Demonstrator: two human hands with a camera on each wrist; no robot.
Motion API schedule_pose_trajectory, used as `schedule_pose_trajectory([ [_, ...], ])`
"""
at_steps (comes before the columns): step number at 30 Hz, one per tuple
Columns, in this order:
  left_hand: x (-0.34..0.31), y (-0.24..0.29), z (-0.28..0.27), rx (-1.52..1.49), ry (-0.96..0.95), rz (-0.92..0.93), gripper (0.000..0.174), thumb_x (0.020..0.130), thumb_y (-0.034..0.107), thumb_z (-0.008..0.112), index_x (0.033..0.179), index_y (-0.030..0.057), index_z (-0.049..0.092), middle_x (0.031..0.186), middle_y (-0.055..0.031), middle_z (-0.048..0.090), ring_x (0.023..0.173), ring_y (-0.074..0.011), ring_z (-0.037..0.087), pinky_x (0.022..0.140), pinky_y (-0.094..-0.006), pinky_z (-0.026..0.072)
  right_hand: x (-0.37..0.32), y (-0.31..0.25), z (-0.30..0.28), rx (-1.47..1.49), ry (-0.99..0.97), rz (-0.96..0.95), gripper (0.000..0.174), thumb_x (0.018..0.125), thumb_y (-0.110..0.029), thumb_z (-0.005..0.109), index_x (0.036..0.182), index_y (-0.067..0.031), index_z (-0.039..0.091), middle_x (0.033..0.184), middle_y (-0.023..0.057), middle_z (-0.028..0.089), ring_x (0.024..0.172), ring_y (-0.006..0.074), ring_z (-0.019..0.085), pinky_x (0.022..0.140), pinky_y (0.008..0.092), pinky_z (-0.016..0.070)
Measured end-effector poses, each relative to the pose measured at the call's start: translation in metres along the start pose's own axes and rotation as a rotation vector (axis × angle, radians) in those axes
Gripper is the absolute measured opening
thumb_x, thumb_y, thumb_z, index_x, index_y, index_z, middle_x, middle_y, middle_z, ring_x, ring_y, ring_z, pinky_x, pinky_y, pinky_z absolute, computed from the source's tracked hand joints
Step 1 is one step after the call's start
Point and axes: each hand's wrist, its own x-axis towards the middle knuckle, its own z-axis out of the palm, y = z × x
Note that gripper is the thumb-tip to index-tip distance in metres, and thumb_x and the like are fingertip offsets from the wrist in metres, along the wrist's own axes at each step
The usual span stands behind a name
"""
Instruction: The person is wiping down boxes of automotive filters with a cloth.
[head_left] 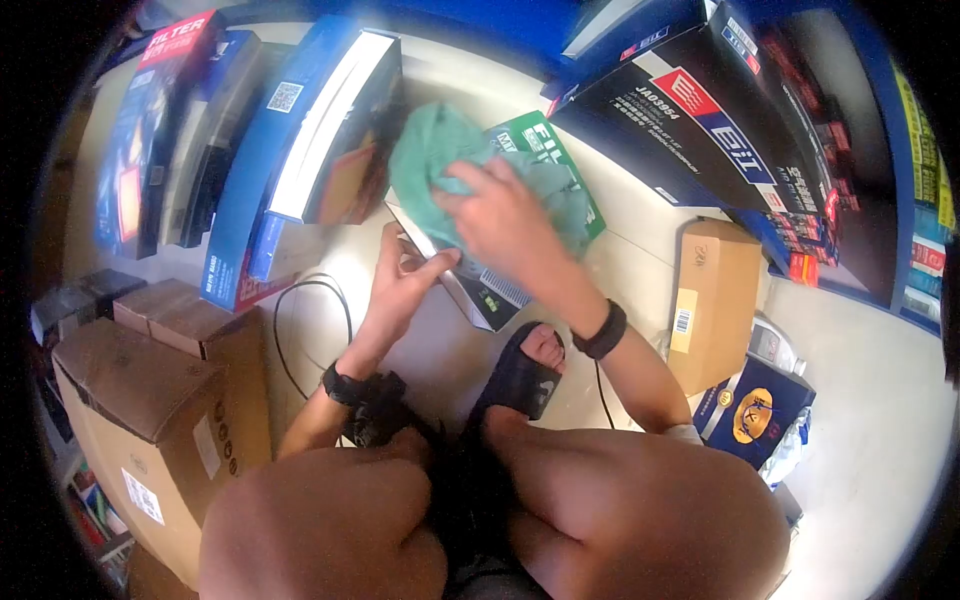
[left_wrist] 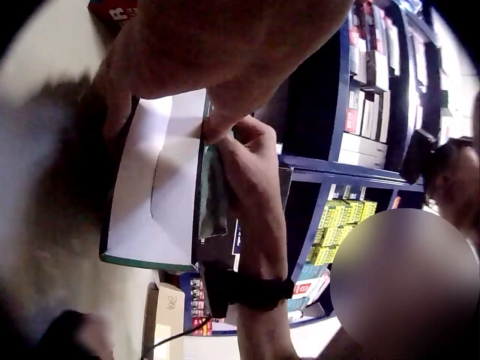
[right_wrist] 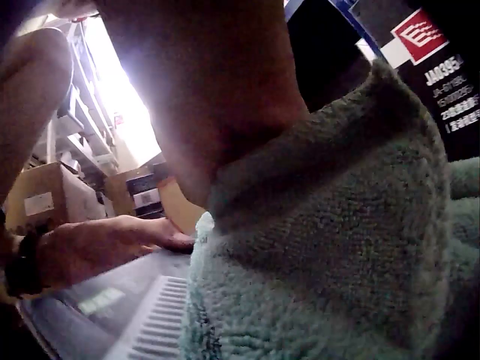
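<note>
In the head view my left hand [head_left: 398, 290] grips the near left edge of a filter box [head_left: 485, 300], thumb on its printed face and fingers at its side. Tilted toward me, the box has a white side [left_wrist: 154, 195] with a green edge that shows in the left wrist view. A green terry cloth [head_left: 425, 165] is bunched over the top of the box, and my right hand [head_left: 505, 225] holds it against that face. The cloth [right_wrist: 322, 247] fills much of the right wrist view and hides the right fingertips there.
Blue filter boxes [head_left: 285, 150] stand on the left, and a large black filter box [head_left: 700, 110] on the right. Brown cartons [head_left: 150, 400] are stacked at the near left, another carton [head_left: 715, 300] at the right. A black cable [head_left: 310, 282] loops on the floor near my sandaled foot [head_left: 530, 370].
</note>
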Motion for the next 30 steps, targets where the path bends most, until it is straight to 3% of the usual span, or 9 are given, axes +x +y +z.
schedule_pose_trajectory([
  [4,0.000,0.008,-0.006,0.097,0.029,-0.099,0.057,0.094,0.008,0.085,0.136,0.0006,0.048,0.111,-0.0136,0.067,0.101,-0.0223,0.073,0.084,-0.0324,0.0583,0.005,0.020,0.013,0.026,0.058,0.021,0.036,0.090,-0.005,0.066,0.120,-0.0136,0.083,0.127,0.0093,0.069,0.111,0.0383,0.063,0.091,0.0436,0.0607],
  [6,0.002,-0.003,-0.012,0.104,0.026,-0.092,0.057,0.093,0.009,0.085,0.136,0.0003,0.047,0.111,-0.0133,0.067,0.100,-0.0219,0.073,0.083,-0.0322,0.0583,0.011,0.046,0.023,-0.069,0.138,0.124,0.037,0.084,-0.006,0.070,0.119,-0.0086,0.082,0.126,0.0138,0.071,0.108,0.0359,0.065,0.101,0.0459,0.0518],
  [8,0.003,-0.006,-0.011,0.111,0.026,-0.081,0.057,0.093,0.009,0.086,0.135,-0.0001,0.047,0.111,-0.0130,0.066,0.099,-0.0215,0.072,0.082,-0.0319,0.0584,0.012,0.083,0.026,-0.117,0.144,0.131,0.038,0.085,-0.006,0.070,0.121,-0.0090,0.083,0.125,0.0163,0.073,0.108,0.0355,0.069,0.102,0.0466,0.0517],
  [11,0.002,-0.002,-0.007,0.029,0.027,-0.044,0.058,0.093,0.010,0.086,0.135,-0.0002,0.048,0.110,-0.0124,0.066,0.100,-0.0212,0.072,0.080,-0.0310,0.0573,0.014,0.133,0.028,-0.205,0.053,0.301,0.038,0.087,-0.006,0.069,0.122,-0.0113,0.083,0.125,0.0183,0.074,0.108,0.0345,0.072,0.102,0.0475,0.0526],
  [14,0.002,-0.001,-0.009,0.061,0.001,-0.057,0.060,0.093,0.012,0.087,0.135,0.0002,0.048,0.110,-0.0122,0.066,0.102,-0.0218,0.071,0.082,-0.0316,0.0570,0.005,0.152,0.029,-0.268,0.111,0.340,0.035,0.093,-0.008,0.066,0.120,-0.0181,0.085,0.120,0.0138,0.073,0.102,0.0405,0.069,0.095,0.0476,0.0570],
  [16,0.008,-0.012,-0.020,0.131,-0.013,-0.071,0.064,0.090,0.022,0.089,0.138,0.0041,0.050,0.123,-0.0160,0.063,0.110,-0.0276,0.070,0.093,-0.0444,0.0605,0.006,0.146,0.023,-0.235,0.119,0.395,0.033,0.092,-0.010,0.067,0.119,-0.0187,0.085,0.117,0.0142,0.073,0.108,0.0388,0.071,0.098,0.0489,0.0552],
  [26,-0.005,-0.010,-0.010,0.041,0.000,-0.076,0.069,0.094,0.026,0.088,0.143,0.0017,0.047,0.123,-0.0129,0.057,0.115,-0.0277,0.069,0.094,-0.0466,0.0611,-0.074,0.120,-0.004,-0.123,-0.067,0.617,0.035,0.090,-0.006,0.071,0.122,-0.0144,0.082,0.133,0.0150,0.068,0.115,0.0383,0.065,0.105,0.0477,0.0523],
  [30,-0.003,-0.012,-0.012,0.041,-0.006,-0.088,0.070,0.096,0.025,0.086,0.147,0.0012,0.045,0.125,-0.0144,0.057,0.118,-0.0291,0.068,0.098,-0.0480,0.0607,-0.122,0.108,-0.009,-0.204,-0.069,0.555,0.035,0.089,-0.006,0.071,0.121,-0.0148,0.082,0.133,0.0126,0.068,0.116,0.0397,0.065,0.107,0.0478,0.0519],
])
